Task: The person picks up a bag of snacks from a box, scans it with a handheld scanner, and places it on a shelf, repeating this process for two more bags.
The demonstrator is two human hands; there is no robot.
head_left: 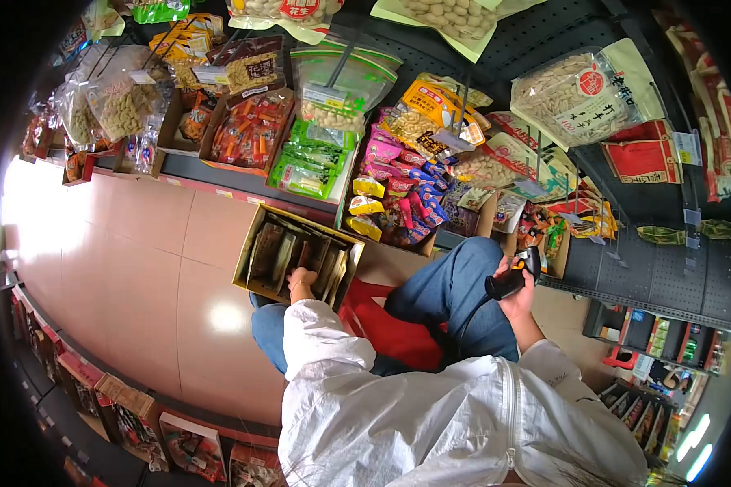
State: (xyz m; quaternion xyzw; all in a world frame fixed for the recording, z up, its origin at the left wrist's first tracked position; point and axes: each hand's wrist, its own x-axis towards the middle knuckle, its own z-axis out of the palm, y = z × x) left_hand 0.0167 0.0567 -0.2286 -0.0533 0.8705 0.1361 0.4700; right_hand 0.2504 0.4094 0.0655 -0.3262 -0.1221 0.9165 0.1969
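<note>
My left hand (pixel 302 277) reaches into a yellow-rimmed cardboard box (pixel 248 253) by my left knee. Its fingers dip among dark, flat packets (pixel 270 247) standing on edge, so most of their grip is hidden. On the other side, my right hand (pixel 521 294) is wrapped round a black handheld barcode scanner (pixel 508 282) with a yellow accent, held beside my right knee. A cable hangs from the scanner across my jeans.
Ahead runs a shelf with open cartons of snacks, including green packets (pixel 309 158) and pink and purple packets (pixel 410 183). Bags of peanuts (pixel 573 93) hang on hooks above. A red surface (pixel 382 325) shows between my legs. More shelving (pixel 130 406) stands behind at lower left.
</note>
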